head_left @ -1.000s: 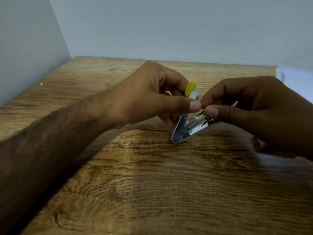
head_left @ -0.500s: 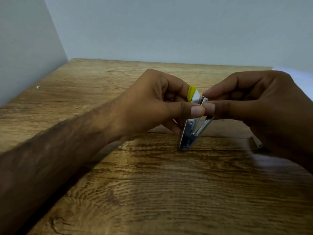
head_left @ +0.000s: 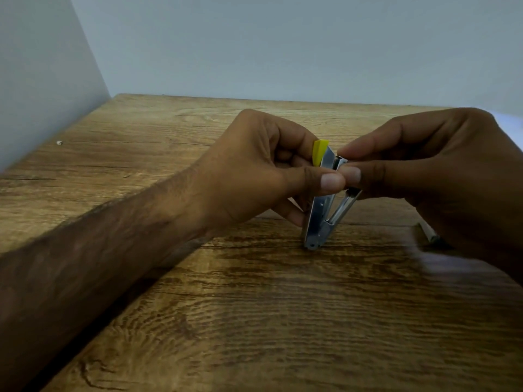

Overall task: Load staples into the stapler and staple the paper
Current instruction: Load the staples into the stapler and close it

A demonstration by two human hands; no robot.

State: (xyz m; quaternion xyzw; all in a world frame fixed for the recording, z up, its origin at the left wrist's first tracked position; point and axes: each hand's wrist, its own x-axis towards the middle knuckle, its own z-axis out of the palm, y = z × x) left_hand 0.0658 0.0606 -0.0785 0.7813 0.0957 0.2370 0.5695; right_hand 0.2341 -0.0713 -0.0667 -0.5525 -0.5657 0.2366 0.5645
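A small metal stapler (head_left: 318,219) with a yellow top stands on its hinge end on the wooden table (head_left: 254,321). Its two arms form a narrow V. My left hand (head_left: 263,171) grips the yellow-topped arm between thumb and fingers. My right hand (head_left: 430,165) pinches the other arm, the staple channel, near its upper tip. The thumbs of both hands touch. Behind my right hand a sliver of white paper (head_left: 509,120) shows at the right edge. Whether staples lie in the channel I cannot tell.
Pale walls close the table at the back and on the left. A tiny white speck (head_left: 59,142) lies near the left wall. Beside my right wrist on the table sits a small grey object (head_left: 427,233), partly hidden.
The stapler's open arm has swung up from a wide angle toward the yellow-topped arm, leaving a narrow V. My right hand has risen with it and the hands have drawn together.
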